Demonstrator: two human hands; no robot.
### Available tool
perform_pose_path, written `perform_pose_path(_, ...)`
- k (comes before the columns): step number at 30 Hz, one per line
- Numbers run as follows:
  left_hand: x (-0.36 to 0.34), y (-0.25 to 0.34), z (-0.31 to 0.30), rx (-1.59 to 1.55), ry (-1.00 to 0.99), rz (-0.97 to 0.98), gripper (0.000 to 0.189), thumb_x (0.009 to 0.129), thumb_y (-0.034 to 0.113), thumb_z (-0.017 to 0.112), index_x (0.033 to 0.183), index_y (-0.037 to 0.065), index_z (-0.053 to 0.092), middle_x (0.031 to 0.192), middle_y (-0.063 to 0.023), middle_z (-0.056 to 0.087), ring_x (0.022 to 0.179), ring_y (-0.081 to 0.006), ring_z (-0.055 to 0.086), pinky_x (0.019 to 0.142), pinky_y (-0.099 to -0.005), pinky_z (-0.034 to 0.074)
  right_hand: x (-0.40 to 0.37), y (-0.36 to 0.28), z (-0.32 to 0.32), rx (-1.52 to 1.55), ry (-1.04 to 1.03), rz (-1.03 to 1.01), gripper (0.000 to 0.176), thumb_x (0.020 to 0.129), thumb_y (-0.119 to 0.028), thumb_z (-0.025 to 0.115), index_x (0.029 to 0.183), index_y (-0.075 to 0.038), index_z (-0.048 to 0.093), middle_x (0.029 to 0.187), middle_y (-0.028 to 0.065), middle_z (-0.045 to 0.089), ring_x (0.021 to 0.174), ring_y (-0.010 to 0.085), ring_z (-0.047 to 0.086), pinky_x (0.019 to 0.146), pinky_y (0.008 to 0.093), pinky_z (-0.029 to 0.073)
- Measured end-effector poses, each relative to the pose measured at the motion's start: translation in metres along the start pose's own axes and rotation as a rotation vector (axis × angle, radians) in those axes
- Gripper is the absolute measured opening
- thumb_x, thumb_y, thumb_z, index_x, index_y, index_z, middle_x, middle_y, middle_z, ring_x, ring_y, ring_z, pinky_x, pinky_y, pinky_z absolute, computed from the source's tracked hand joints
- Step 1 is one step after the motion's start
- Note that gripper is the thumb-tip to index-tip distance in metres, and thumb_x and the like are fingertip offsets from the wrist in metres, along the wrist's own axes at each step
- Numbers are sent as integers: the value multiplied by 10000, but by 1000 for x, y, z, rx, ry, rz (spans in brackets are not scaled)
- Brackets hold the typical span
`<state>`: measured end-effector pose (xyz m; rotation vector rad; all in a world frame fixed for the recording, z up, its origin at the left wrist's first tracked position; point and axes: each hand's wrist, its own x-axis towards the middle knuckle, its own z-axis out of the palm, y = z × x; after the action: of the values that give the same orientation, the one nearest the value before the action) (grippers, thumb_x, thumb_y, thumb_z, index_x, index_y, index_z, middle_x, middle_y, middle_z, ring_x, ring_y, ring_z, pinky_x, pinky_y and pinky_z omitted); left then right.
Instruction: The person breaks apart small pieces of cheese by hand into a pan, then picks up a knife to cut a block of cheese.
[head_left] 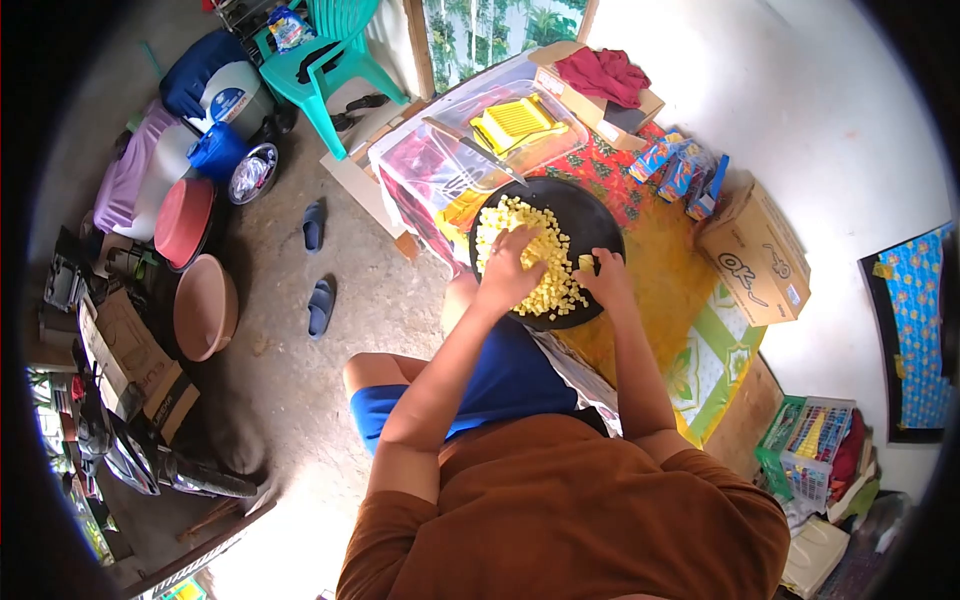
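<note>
A round black pan (590,215) rests on my lap and the table edge, filled with several small yellow cubes (545,260). My left hand (510,270) lies palm down on the heap of cubes, fingers spread into them. My right hand (605,278) is at the pan's right side, fingers pinched around one yellow cube. A knife (470,148) lies across the clear plastic tub (455,165) just beyond the pan.
A yellow slicer grid (512,122) sits in the tub. Cardboard boxes (755,250) and snack packets (680,170) stand on the patterned cloth to the right. On the floor to the left are blue slippers (320,300), basins (200,305), water jugs and a green chair (330,60).
</note>
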<state>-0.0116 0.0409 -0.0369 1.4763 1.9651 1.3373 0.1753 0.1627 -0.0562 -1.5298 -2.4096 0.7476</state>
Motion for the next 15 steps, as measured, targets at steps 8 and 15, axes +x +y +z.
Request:
perform_pose_path(8, -47, 32, -16, -258, -98, -263, 347, 825, 163, 693, 1124, 0, 624, 1020, -140, 667, 1001, -214, 621, 854, -288, 478, 23, 33, 19, 611, -146, 122, 503, 756, -178, 736, 1211, -70, 548, 969, 42, 619, 814, 155, 614, 698, 295, 515)
perform_pose_path(15, -37, 34, -4, -797, -81, -450, 288, 904, 209, 629, 1089, -12, 630, 902, -14, 653, 791, -71, 567, 684, -226, 453, -11, -24, -33, 1109, -258, 50, 466, 808, -143, 716, 1233, -85, 533, 965, 3, 617, 814, 99, 597, 671, 239, 492)
